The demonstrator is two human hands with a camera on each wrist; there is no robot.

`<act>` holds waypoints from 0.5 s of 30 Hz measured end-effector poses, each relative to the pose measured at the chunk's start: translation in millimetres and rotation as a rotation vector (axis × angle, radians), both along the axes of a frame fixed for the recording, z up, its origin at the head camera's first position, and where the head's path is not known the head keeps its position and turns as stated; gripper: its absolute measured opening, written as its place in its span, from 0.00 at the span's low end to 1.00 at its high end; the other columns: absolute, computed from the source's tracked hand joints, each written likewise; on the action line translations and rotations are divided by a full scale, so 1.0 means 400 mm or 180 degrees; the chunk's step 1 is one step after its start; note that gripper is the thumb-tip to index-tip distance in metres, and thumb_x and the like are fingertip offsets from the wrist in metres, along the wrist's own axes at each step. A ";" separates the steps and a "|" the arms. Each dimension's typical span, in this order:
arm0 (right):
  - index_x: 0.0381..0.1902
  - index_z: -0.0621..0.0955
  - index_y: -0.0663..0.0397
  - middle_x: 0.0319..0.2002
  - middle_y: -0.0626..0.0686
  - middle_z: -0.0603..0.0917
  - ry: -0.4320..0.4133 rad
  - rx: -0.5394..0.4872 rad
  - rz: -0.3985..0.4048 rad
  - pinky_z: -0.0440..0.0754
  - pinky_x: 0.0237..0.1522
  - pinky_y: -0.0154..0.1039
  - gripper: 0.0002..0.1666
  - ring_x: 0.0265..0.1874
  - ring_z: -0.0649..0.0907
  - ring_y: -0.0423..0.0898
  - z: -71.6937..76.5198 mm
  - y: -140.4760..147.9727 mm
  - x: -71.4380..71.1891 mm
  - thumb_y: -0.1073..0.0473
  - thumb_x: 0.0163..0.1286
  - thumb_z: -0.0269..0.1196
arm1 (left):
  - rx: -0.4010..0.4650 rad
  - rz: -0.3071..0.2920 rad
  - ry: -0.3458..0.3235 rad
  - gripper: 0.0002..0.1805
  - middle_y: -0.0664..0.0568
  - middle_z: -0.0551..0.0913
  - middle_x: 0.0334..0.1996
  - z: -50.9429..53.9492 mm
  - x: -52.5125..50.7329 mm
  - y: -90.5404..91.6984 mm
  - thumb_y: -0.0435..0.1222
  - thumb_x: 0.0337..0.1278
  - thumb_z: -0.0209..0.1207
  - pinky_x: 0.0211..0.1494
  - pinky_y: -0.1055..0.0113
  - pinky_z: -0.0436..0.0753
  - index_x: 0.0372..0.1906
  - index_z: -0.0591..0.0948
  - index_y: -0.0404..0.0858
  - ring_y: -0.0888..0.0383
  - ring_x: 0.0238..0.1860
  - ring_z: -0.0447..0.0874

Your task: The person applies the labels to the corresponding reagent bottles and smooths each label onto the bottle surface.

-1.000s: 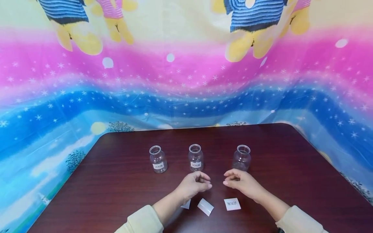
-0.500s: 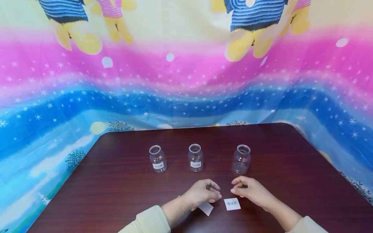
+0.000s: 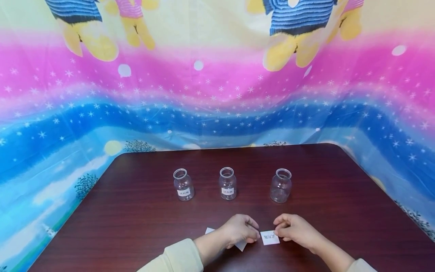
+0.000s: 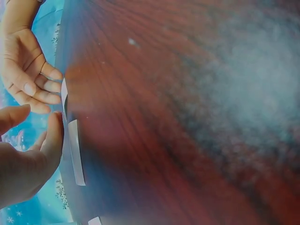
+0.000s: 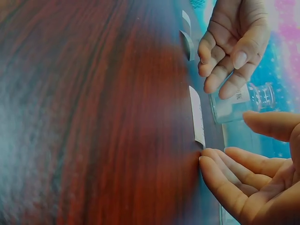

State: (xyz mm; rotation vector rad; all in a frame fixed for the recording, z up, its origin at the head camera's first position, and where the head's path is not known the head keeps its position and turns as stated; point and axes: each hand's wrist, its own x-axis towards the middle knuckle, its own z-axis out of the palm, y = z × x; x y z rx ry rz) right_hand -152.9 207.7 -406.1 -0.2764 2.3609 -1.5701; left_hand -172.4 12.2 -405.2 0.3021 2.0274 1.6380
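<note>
- Between the two hands, near the front of the dark table (image 3: pixel 153 226), lies one printed label (image 3: pixel 270 238), its longer side appearing to run from hand to hand.
- At its left edge is the left hand (image 3: pixel 240 229), fingertips just beside it; the fingers are loosely bent, thumb well parted from them, gripping nothing that shows.
- At its right edge is the right hand (image 3: pixel 295 229), the nearer of the two: its fingertips overlap the label's corner and seem to touch it, though the thumb stands apart and no pinch shows.
- Under and beside the left wrist lie two more white slips (image 3: pixel 242 245), partly hidden, with no print to be made out; that makes three loose pieces altogether.
- Farther off stand three clear glass jars, upright and spaced apart: the left jar (image 3: pixel 184 186) and middle jar (image 3: pixel 227 181) each wear a label, while the right jar (image 3: pixel 281 187), almost straight beyond the loose printed label, has none visible.
- Behind everything hangs one patterned cloth (image 3: pixel 217 83).
</note>
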 end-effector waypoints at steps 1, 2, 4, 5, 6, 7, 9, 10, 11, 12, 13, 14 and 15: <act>0.39 0.70 0.75 0.28 0.54 0.76 0.0005 0.0020 -0.0014 0.77 0.29 0.41 0.20 0.28 0.76 0.48 -0.003 0.000 0.000 0.66 0.50 0.59 | -0.0016 -0.0001 -0.0016 0.10 0.51 0.77 0.20 0.000 0.001 0.002 0.20 0.38 0.56 0.27 0.70 0.79 0.32 0.75 0.27 0.61 0.21 0.77; 0.38 0.70 0.75 0.27 0.54 0.76 0.0004 0.0041 -0.0035 0.77 0.28 0.41 0.19 0.27 0.76 0.47 -0.005 -0.001 0.000 0.67 0.49 0.59 | -0.0035 0.0001 -0.0027 0.10 0.50 0.77 0.20 0.000 0.002 0.003 0.19 0.37 0.56 0.26 0.70 0.79 0.32 0.75 0.27 0.61 0.21 0.77; 0.37 0.71 0.75 0.25 0.54 0.75 0.0003 0.0080 -0.0079 0.77 0.26 0.41 0.19 0.25 0.76 0.47 -0.008 -0.002 0.002 0.68 0.47 0.59 | -0.0061 0.0006 -0.0046 0.10 0.50 0.77 0.19 0.000 0.004 0.006 0.19 0.37 0.56 0.26 0.70 0.79 0.32 0.75 0.27 0.60 0.21 0.77; 0.36 0.71 0.76 0.24 0.53 0.75 -0.0007 0.0088 -0.0110 0.77 0.25 0.41 0.18 0.25 0.76 0.47 -0.010 -0.003 0.003 0.69 0.46 0.58 | -0.0072 0.0015 -0.0060 0.10 0.49 0.77 0.19 -0.001 0.005 0.007 0.19 0.37 0.56 0.26 0.70 0.79 0.32 0.75 0.27 0.60 0.21 0.78; 0.36 0.71 0.76 0.24 0.53 0.75 -0.0019 0.0091 -0.0143 0.78 0.25 0.41 0.18 0.24 0.76 0.47 -0.011 -0.005 0.004 0.70 0.45 0.58 | -0.0082 0.0022 -0.0071 0.10 0.49 0.77 0.19 -0.001 0.006 0.008 0.19 0.37 0.56 0.26 0.70 0.79 0.32 0.75 0.27 0.60 0.21 0.78; 0.35 0.71 0.77 0.23 0.54 0.75 -0.0024 0.0093 -0.0178 0.78 0.24 0.41 0.18 0.24 0.77 0.47 -0.012 -0.006 0.006 0.70 0.45 0.58 | -0.0074 0.0036 -0.0093 0.10 0.48 0.77 0.19 -0.002 0.007 0.009 0.19 0.37 0.56 0.27 0.70 0.79 0.32 0.75 0.26 0.59 0.22 0.78; 0.34 0.70 0.78 0.23 0.54 0.76 -0.0061 0.0055 -0.0245 0.78 0.24 0.41 0.17 0.23 0.77 0.47 -0.014 -0.009 0.008 0.70 0.45 0.57 | -0.0030 0.0063 -0.0145 0.11 0.47 0.76 0.19 -0.004 0.007 0.011 0.19 0.38 0.55 0.28 0.68 0.79 0.33 0.74 0.25 0.57 0.23 0.79; 0.34 0.70 0.78 0.23 0.54 0.76 -0.0080 0.0021 -0.0280 0.78 0.24 0.42 0.17 0.23 0.77 0.47 -0.015 -0.010 0.009 0.71 0.44 0.57 | -0.0002 0.0078 -0.0177 0.11 0.46 0.76 0.20 -0.005 0.008 0.012 0.19 0.38 0.54 0.29 0.68 0.79 0.34 0.74 0.25 0.56 0.24 0.79; 0.34 0.70 0.79 0.23 0.55 0.76 -0.0101 -0.0013 -0.0313 0.79 0.25 0.42 0.17 0.23 0.77 0.47 -0.015 -0.011 0.009 0.71 0.44 0.56 | 0.0022 0.0098 -0.0203 0.11 0.46 0.76 0.20 -0.005 0.008 0.014 0.18 0.38 0.54 0.30 0.67 0.79 0.34 0.73 0.24 0.55 0.24 0.79; 0.34 0.70 0.80 0.23 0.55 0.76 -0.0115 -0.0041 -0.0340 0.79 0.25 0.42 0.17 0.23 0.77 0.47 -0.015 -0.012 0.009 0.71 0.44 0.56 | 0.0058 0.0117 -0.0239 0.11 0.45 0.76 0.21 -0.005 0.007 0.015 0.18 0.38 0.54 0.30 0.66 0.79 0.34 0.73 0.24 0.54 0.25 0.79; 0.34 0.70 0.80 0.24 0.55 0.76 -0.0128 -0.0071 -0.0359 0.79 0.25 0.42 0.17 0.23 0.77 0.47 -0.015 -0.013 0.009 0.71 0.44 0.56 | 0.0091 0.0141 -0.0278 0.12 0.44 0.76 0.21 -0.005 0.008 0.016 0.17 0.38 0.53 0.31 0.66 0.79 0.35 0.73 0.23 0.53 0.26 0.79; 0.34 0.70 0.80 0.24 0.56 0.76 -0.0144 -0.0104 -0.0376 0.79 0.26 0.42 0.18 0.23 0.77 0.47 -0.015 -0.014 0.010 0.71 0.44 0.56 | 0.0113 0.0167 -0.0305 0.12 0.43 0.76 0.21 -0.005 0.007 0.017 0.17 0.38 0.53 0.31 0.65 0.79 0.35 0.72 0.23 0.53 0.26 0.80; 0.34 0.70 0.81 0.24 0.56 0.76 -0.0152 -0.0128 -0.0389 0.79 0.26 0.42 0.18 0.23 0.78 0.47 -0.014 -0.015 0.010 0.71 0.44 0.56 | 0.0139 0.0198 -0.0334 0.12 0.43 0.76 0.22 -0.005 0.007 0.019 0.17 0.39 0.53 0.31 0.65 0.80 0.35 0.72 0.23 0.52 0.26 0.80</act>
